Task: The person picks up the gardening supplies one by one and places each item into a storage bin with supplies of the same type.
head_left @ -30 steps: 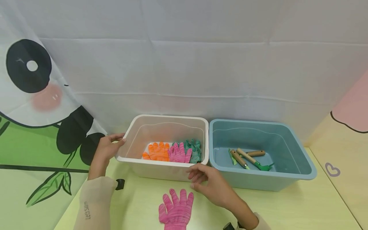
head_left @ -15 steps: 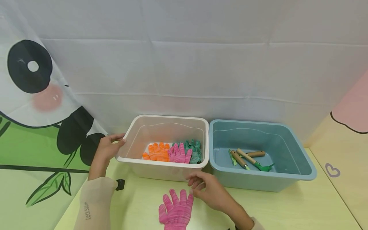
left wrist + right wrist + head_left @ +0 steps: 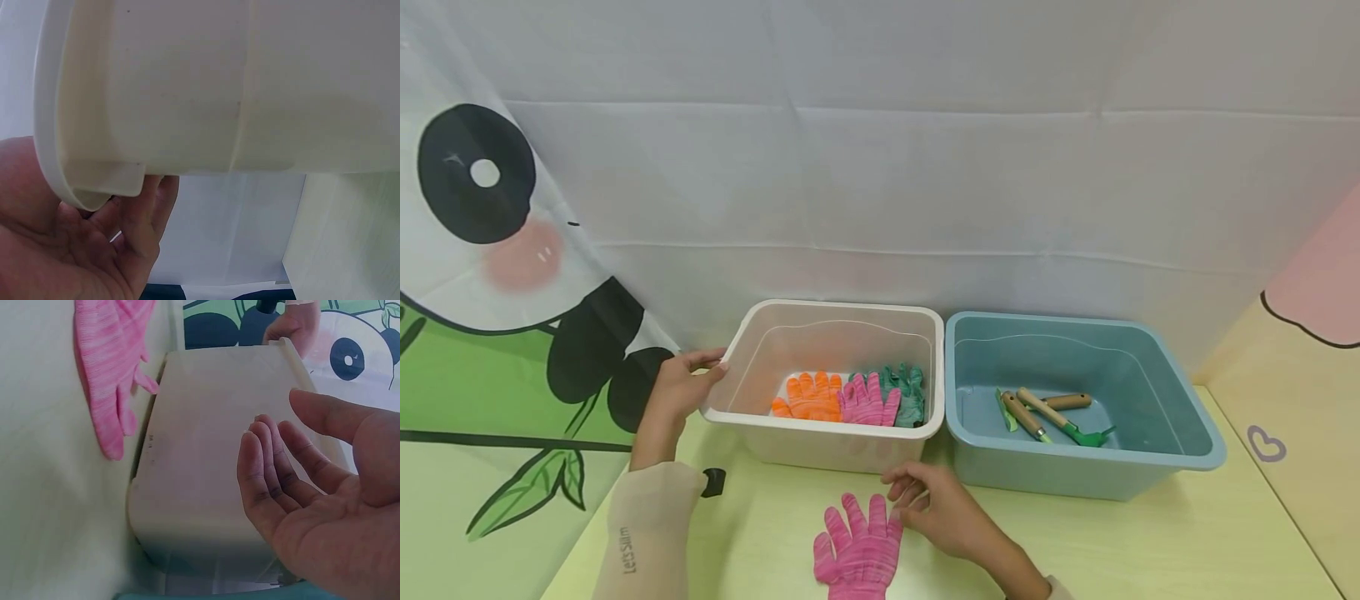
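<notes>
My left hand [image 3: 681,387] grips the left rim of a white plastic bin [image 3: 805,446]; in the left wrist view its fingers [image 3: 140,225] curl at the rim's corner. Inside the bin lie an orange glove [image 3: 814,397], a pink glove [image 3: 867,402] and crumpled green gloves [image 3: 912,396]. Another pink glove [image 3: 861,550] lies on the table in front, fingers pointing toward the bin. Beside its fingertips hovers my right hand [image 3: 940,508], thumb and fingers loosely bent. The right wrist view shows nothing between the fingers of that hand [image 3: 325,512].
A blue bin [image 3: 1090,477] stands right against the white one, holding several small garden tools [image 3: 1056,417] with wooden handles and green parts. Behind both hangs a pale cloth [image 3: 925,183]. A panda-printed cloth [image 3: 490,375] covers the left side.
My right hand has come down from the white bin's front rim toward the pink glove on the table. The left hand stays at the bin's left rim.
</notes>
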`<action>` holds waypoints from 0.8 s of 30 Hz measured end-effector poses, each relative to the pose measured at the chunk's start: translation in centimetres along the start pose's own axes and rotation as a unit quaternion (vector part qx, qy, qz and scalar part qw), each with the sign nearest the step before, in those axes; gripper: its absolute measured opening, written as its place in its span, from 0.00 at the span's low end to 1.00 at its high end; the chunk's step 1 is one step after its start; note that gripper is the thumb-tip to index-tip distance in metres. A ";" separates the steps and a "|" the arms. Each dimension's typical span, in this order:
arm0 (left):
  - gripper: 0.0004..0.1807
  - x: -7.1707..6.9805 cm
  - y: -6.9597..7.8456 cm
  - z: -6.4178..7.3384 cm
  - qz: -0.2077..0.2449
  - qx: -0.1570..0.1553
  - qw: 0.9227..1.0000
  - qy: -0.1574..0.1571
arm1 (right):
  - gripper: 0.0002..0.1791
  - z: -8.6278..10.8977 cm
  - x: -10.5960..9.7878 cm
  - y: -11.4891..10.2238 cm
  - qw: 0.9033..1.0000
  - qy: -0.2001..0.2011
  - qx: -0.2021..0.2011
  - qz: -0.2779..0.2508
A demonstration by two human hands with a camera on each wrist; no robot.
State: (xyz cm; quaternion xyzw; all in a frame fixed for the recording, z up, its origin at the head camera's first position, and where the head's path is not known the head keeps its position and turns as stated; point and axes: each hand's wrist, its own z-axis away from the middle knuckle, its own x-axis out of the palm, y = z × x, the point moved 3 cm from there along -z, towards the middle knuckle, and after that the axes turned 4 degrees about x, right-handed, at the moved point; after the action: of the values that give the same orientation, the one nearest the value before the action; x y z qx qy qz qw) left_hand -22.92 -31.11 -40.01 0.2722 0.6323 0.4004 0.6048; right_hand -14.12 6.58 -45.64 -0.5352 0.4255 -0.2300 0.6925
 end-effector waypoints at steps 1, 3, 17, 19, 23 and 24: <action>0.28 0.0 0.0 0.0 0.000 -0.001 1.000 -0.001 | 0.18 0.0 0.1 0.2 1.000 0.000 0.000 -0.001; 0.28 0.0 -0.1 0.0 0.001 -0.002 1.000 -0.001 | 0.18 0.0 0.2 0.5 1.000 0.000 0.002 -0.005; 0.27 0.0 0.1 0.0 0.001 0.004 1.000 0.003 | 0.18 -0.6 1.1 2.5 1.000 0.011 0.003 0.012; 0.27 0.0 0.1 0.0 0.001 0.003 1.000 0.002 | 0.19 -0.7 1.2 2.6 1.000 0.014 0.004 0.013; 0.27 0.0 0.1 0.1 0.001 0.003 1.000 0.003 | 0.19 -0.7 1.4 2.9 1.000 0.015 0.010 0.005; 0.27 0.0 0.1 0.1 0.001 0.003 1.000 0.003 | 0.19 -0.7 1.4 3.0 1.000 0.016 0.012 0.004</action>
State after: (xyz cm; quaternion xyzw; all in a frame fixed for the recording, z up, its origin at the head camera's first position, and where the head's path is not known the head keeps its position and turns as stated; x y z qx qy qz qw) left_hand -22.85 -31.04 -39.89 0.2732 0.6351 0.3999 0.6017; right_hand -14.35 6.03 -48.95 -0.5217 0.4353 -0.2410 0.6930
